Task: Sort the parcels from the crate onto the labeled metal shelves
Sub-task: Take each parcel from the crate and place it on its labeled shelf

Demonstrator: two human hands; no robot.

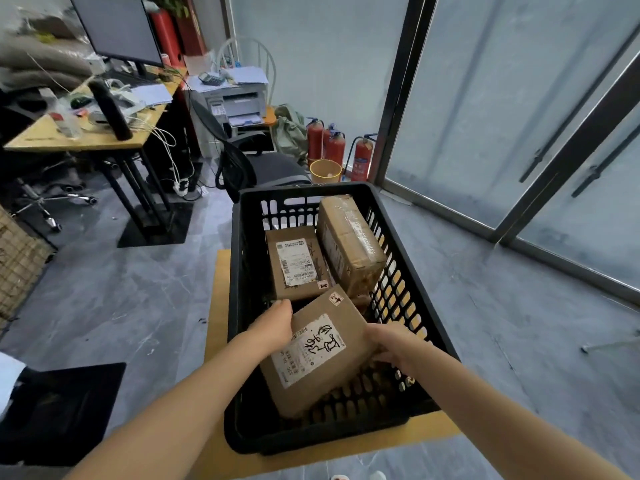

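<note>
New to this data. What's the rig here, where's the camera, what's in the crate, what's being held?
No robot: these are a person's bare arms, filmed by one wide-angle camera worn on the head, looking down. A black crate sits on a low wooden surface. The left hand and right hand hold the nearest parcel by its side edges, tilted. Behind it lie a labelled parcel, flat, and a taped parcel beside the crate's right wall. The shelves are not in view.

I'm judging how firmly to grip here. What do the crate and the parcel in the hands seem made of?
Crate: black moulded plastic, dull sheen, judging by its slotted walls and rounded rim. Parcel: brown cardboard, matte, probably corrugated, with folded edges and a white paper label stuck on top.
</note>
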